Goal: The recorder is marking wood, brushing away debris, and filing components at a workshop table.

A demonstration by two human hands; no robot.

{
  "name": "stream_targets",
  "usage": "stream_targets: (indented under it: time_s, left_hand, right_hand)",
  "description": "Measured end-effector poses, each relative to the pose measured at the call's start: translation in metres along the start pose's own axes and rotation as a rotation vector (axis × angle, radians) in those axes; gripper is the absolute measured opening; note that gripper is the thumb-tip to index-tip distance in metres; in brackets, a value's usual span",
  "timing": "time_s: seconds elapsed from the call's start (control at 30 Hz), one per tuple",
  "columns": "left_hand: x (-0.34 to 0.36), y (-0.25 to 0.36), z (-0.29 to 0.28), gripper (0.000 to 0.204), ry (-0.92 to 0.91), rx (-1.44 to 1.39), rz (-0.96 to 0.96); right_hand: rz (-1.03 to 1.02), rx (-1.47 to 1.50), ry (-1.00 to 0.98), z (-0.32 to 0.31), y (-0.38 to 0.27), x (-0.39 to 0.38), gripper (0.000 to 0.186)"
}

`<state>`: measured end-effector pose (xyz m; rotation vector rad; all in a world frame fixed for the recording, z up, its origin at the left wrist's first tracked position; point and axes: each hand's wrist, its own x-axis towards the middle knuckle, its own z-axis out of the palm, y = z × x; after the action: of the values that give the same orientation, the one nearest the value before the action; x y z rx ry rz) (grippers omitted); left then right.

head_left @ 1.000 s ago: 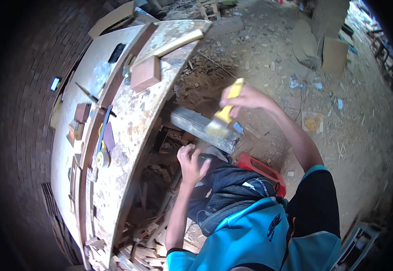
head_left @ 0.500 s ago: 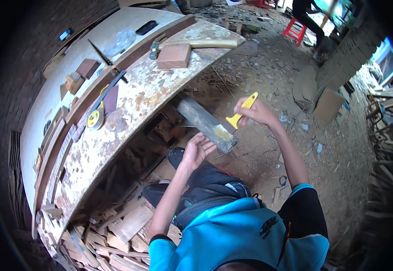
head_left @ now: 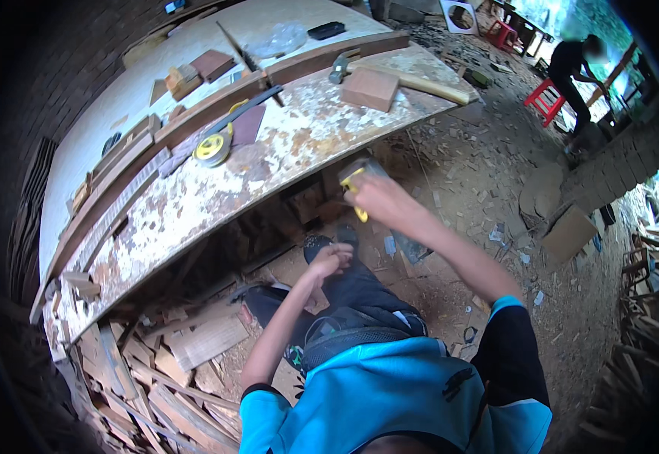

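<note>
So my right hand is wrapped tight around the yellow handle of what looks like a hand saw, and the grey blade sticks up past my knuckles toward the edge of the workbench, blurry enough that I can't say if it's touching the bench or just beside it. Left hand is lower down, fingers curled loosely against my dark trouser leg, and I honestly can't tell whether it's got anything in it or is just resting there. As for progress, my guess is the saw is only being carried over to the bench: nothing is lined up under the blade, and I can't see a fresh cut anywhere, so the actual work looks like it's all ahead. On the bench there's a pinkish wood block near the far end with a long pale stick beside it, a yellow tape measure more in the middle, a dark strip lying across, and a couple of small blocks further back. Under the bench it's a mess of offcuts, which would crowd my legs if I step in closer. Another person is bent over near a red stool, well apart from me.
</note>
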<state>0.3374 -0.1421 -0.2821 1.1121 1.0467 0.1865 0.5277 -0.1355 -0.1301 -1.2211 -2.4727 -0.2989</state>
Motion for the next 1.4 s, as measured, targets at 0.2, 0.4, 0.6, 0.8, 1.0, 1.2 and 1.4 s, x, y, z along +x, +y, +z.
stream_targets:
  time_s: [0.2,0.4,0.6,0.8,1.0,1.2,1.4]
  left_hand:
    - [-0.032,0.001,-0.041,0.034,0.162,0.005,0.117]
    - [-0.055,-0.026,-0.1,0.036,0.357,0.032,0.056]
    - [-0.091,0.02,-0.135,0.057,0.536,0.153,0.371]
    - [-0.117,0.066,-0.117,0.09,0.399,-0.594,0.557]
    - [-0.127,0.057,-0.123,0.058,0.726,-0.539,0.518]
    - [-0.119,0.062,-0.128,0.083,0.591,-0.578,0.483]
    - [-0.116,0.061,-0.135,0.062,0.595,-0.643,0.459]
  right_hand:
    - [0.025,0.437,-0.672,-0.041,-0.013,0.021,0.01]
    - [0.024,0.361,-0.794,-0.062,-0.046,-0.01,0.013]
    - [0.238,0.517,-0.181,0.027,-0.024,-0.016,0.013]
    - [0.763,0.558,0.84,0.138,-0.022,0.038,0.01]
    - [0.376,0.777,0.768,0.169,-0.069,0.031,0.01]
    - [0.528,0.776,0.777,0.173,-0.058,0.02,0.008]
    - [0.665,0.738,0.896,0.185,-0.074,0.019,0.01]
